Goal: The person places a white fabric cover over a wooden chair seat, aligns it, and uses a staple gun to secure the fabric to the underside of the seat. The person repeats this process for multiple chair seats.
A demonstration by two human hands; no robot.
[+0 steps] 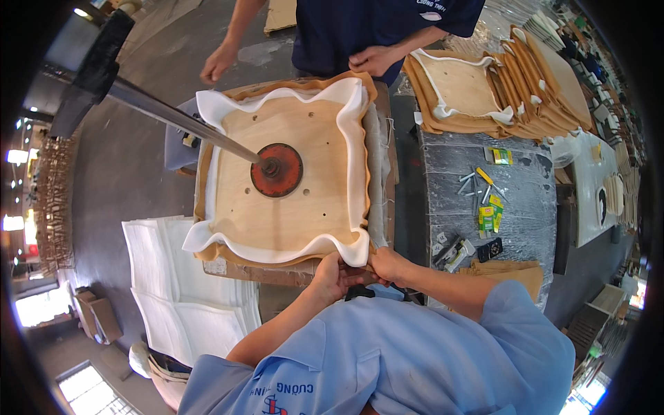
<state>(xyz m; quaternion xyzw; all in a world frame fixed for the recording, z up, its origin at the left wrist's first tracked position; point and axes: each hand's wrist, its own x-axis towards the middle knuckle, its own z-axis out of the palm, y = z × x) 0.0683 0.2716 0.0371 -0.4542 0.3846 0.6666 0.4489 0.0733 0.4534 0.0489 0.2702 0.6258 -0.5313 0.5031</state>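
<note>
A plywood seat board (297,232) lies in front of me, ringed by wavy white foam (277,250) and an outer tan cover (304,262). From above, a metal rod (200,131) presses a red disc (277,181) onto the board's middle. At the near right corner, my left hand (333,278) curls its fingers at the cover's edge. Close beside it, my right hand (389,266) is closed on the same corner; its fingertips are partly hidden. Across the board, a co-worker's hand (373,60) touches the far right corner, while their other hand (220,63) hangs free beside it.
To the right, a plastic-covered table (443,180) bears stacked tan covers with boards (498,90), small yellow-green boxes (487,218), metal tools (477,183) and a staple gun (454,254). White padding sheets (180,277) are stacked at the lower left.
</note>
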